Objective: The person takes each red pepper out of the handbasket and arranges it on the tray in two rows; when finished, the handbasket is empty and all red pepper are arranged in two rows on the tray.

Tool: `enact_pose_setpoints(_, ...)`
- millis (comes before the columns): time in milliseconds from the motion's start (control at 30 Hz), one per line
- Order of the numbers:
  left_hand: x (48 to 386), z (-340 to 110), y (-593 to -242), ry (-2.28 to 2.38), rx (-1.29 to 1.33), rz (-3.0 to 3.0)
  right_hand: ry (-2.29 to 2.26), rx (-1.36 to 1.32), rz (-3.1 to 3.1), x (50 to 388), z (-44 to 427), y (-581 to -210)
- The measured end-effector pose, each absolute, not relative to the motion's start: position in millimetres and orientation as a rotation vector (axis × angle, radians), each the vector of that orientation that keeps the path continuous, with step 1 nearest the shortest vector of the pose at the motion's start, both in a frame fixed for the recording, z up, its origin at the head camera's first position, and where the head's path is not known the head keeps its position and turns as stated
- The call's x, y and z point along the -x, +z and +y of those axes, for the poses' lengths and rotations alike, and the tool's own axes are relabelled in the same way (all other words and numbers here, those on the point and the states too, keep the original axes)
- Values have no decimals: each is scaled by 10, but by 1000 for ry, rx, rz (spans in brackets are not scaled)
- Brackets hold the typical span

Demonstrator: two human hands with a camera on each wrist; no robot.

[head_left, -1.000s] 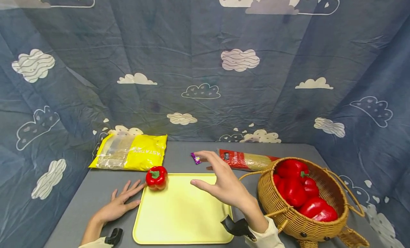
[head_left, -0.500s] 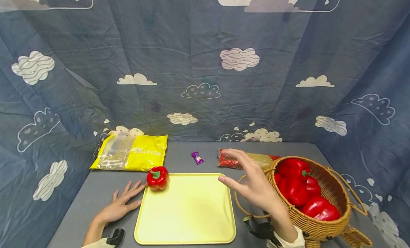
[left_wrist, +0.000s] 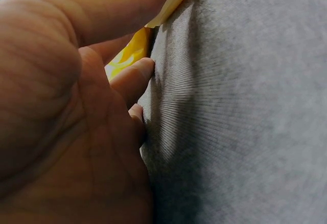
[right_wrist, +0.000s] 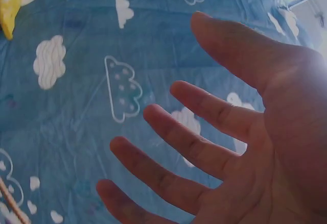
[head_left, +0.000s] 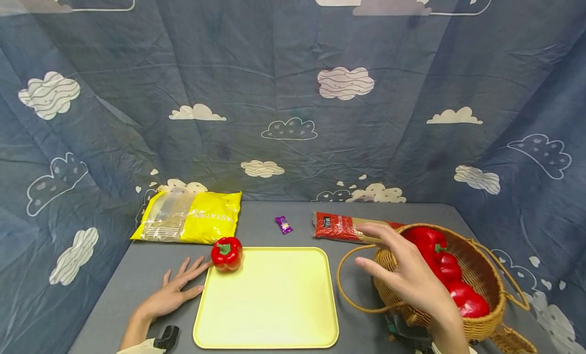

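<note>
Right hand (head_left: 414, 280) now nearer basket (head_left: 480, 272), lone pepper (head_left: 227, 258) beside left hand (head_left: 169, 295), both hands empty, fingers (right_wrist: 189, 141) apart.

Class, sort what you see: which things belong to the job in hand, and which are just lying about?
Seemingly part of the job:
red pepper at a corner of the yellow tray
yellow tray, beside the left hand
wicker basket, nearest the right hand
red peppers inside it

Apparently just lying about:
yellow bag
small purple packet
long red packet
</note>
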State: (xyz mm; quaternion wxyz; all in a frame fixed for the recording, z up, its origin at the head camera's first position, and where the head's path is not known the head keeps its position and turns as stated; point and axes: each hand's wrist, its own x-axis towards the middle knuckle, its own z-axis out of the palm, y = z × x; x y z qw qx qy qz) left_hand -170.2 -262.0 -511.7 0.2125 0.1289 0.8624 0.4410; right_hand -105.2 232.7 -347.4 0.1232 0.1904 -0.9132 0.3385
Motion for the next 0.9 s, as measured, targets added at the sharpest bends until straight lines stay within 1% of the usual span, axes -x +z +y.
enact_pose_setpoints(467, 1705, -2625, -5120, 1202, -353, 2409, 891, -340, -2725, 930, 2715, -3675)
enact_pose_setpoints(733, 1712, -2633, -5139, 1219, -368, 2402, 902, -314, -2678, 932, 2854, -3723)
enact_pose_setpoints(900, 1710, -2635, -5142, 1229, -377, 2396, 887, -248, -2688, 898, 2985, -3743)
